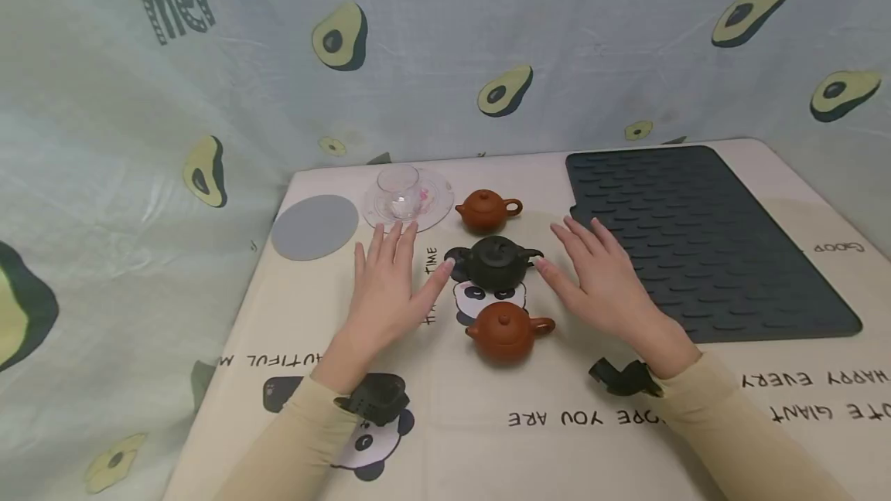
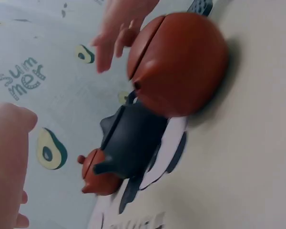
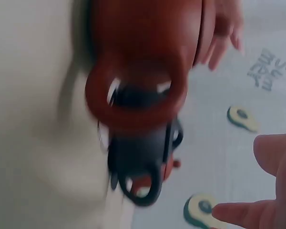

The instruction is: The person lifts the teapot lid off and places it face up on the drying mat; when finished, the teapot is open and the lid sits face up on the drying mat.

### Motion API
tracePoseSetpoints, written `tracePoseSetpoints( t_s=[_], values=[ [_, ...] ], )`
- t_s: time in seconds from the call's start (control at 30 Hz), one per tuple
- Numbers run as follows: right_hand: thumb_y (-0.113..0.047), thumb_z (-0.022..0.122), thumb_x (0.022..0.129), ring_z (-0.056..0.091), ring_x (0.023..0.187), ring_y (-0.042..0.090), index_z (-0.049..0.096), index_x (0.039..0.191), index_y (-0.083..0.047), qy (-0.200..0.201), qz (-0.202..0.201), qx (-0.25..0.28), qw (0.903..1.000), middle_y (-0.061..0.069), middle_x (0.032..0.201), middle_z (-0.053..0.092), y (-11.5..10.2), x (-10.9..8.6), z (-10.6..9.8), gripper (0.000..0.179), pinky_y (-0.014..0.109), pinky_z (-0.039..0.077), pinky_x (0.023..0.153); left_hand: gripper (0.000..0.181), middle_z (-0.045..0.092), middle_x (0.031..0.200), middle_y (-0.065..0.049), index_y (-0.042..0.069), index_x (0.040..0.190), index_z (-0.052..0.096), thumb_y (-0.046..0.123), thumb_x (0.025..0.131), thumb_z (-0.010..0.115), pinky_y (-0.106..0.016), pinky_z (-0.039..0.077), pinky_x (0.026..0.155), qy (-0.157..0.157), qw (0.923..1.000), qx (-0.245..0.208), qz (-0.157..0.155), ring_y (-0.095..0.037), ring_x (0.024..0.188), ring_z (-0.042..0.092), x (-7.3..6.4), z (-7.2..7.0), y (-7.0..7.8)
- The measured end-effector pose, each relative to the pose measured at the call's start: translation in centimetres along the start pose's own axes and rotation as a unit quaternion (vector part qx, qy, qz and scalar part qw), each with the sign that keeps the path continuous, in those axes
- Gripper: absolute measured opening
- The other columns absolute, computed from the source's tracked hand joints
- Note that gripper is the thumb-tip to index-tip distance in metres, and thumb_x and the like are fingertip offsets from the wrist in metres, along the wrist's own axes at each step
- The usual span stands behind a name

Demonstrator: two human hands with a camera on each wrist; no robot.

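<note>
Three teapots stand in a row between my hands: a front reddish-brown teapot (image 1: 504, 337), a black teapot (image 1: 496, 265) in the middle and a smaller reddish-brown teapot (image 1: 483, 212) at the back. Fingers spread, my left hand (image 1: 386, 288) hovers left of the row, its thumb near the black pot. On the other side, my right hand (image 1: 602, 281) is also spread and holds nothing. The front teapot's handle (image 3: 133, 117) looms large in the right wrist view. From the left wrist, the front teapot (image 2: 181, 64) shows its spout side.
Behind my left hand, a clear glass cup (image 1: 399, 195) stands on a clear patterned saucer (image 1: 438, 211). A grey round mat (image 1: 315, 228) lies at the left edge. The large dark ridged mat (image 1: 710, 246) covers the right back of the printed tablecloth (image 1: 473, 439).
</note>
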State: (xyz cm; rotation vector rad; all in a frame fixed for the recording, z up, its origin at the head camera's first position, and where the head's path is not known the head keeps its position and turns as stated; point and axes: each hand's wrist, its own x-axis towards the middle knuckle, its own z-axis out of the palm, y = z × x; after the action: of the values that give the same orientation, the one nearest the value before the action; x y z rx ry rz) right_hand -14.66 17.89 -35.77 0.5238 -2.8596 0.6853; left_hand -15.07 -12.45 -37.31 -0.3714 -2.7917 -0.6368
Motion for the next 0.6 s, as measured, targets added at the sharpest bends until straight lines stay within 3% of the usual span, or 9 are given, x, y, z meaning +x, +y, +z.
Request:
tracePoseSetpoints(
  t_s=[0.1, 0.27, 0.4, 0.6],
  values=[
    [-0.047, 0.052, 0.105, 0.019, 0.150, 0.046, 0.049, 0.149, -0.004, 0.000, -0.030, 0.034, 0.9990, 0.020, 0.158, 0.039, -1.4, -0.4, 0.9, 0.062, 0.065, 0.016, 0.116, 0.075, 0.043, 0.154, -0.019, 0.003, 0.151, 0.043, 0.060, 0.101, 0.046, -0.058, 0.012, 0.119, 0.014, 0.9979, -0.060, 0.023, -0.041, 0.152, 0.020, -1.4, 0.7, 0.5],
    [-0.041, 0.061, 0.102, 0.039, 0.141, 0.037, 0.061, 0.134, -0.006, 0.013, -0.084, 0.095, 0.9918, 0.011, 0.141, 0.057, -3.2, -1.0, 2.4, 0.047, 0.058, 0.032, 0.111, 0.055, 0.056, 0.138, -0.013, 0.004, 0.136, 0.057, 0.049, 0.103, 0.052, -0.046, 0.031, 0.116, 0.019, 0.9869, -0.149, 0.058, -0.034, 0.142, 0.041, -3.4, 2.1, 1.2],
    [-0.038, 0.071, 0.097, 0.053, 0.122, 0.024, 0.065, 0.121, -0.010, 0.032, -0.102, 0.118, 0.9872, 0.003, 0.122, 0.064, -3.6, -1.3, 3.2, 0.037, 0.047, 0.043, 0.102, 0.039, 0.063, 0.119, -0.005, 0.009, 0.120, 0.065, 0.042, 0.102, 0.056, -0.040, 0.044, 0.102, 0.022, 0.9832, -0.168, 0.068, -0.021, 0.118, 0.055, -4.2, 3.0, 1.2],
    [-0.037, 0.084, 0.085, 0.055, 0.097, 0.019, 0.064, 0.102, -0.014, 0.080, -0.139, 0.122, 0.9795, -0.005, 0.098, 0.060, -3.5, -1.6, 3.8, 0.035, 0.037, 0.045, 0.084, 0.023, 0.057, 0.085, 0.010, 0.020, 0.094, 0.065, 0.041, 0.102, 0.058, -0.032, 0.046, 0.078, 0.015, 0.9845, -0.155, 0.080, -0.011, 0.088, 0.052, -4.4, 3.6, 1.1]
  ],
)
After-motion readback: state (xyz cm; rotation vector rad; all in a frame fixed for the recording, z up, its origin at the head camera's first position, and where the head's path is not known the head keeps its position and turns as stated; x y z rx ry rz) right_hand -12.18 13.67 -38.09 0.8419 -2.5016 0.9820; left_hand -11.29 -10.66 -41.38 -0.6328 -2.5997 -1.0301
